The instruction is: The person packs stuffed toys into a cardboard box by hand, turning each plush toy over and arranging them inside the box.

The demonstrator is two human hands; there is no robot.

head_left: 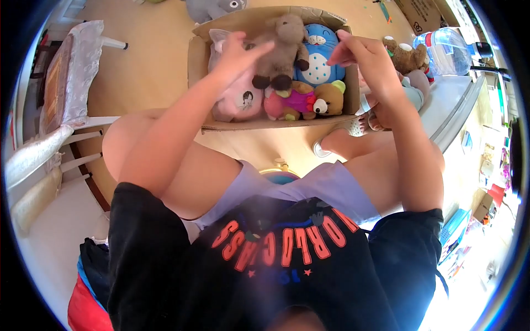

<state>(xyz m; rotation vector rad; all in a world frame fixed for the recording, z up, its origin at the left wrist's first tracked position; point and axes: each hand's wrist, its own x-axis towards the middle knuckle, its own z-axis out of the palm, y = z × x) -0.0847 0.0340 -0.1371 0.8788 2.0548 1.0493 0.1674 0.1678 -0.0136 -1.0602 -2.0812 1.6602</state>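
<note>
1. A furry brown plush animal with dark feet [287, 47] lies on its back in an open brown cardboard box [197, 60], amid other toys.
2. The left hand [243, 55] is over the box, its fingers spread apart beside the brown animal; whether they touch it, I cannot tell.
3. The right hand [361, 55] is over the box's right side near a round blue plush toy with a white, dotted belly [317, 63]; its fingers are bent and parted.
4. A pale pink plush toy [234, 102] fills the box's left side.
5. A small tan teddy bear in magenta [328, 100] lies at the near edge.
6. Outside, on the light wooden floor [146, 71], a grey plush toy [212, 8] lies beyond the box.
7. Rightward are a brown teddy bear [407, 57] and a large clear plastic bottle [448, 52].
</note>
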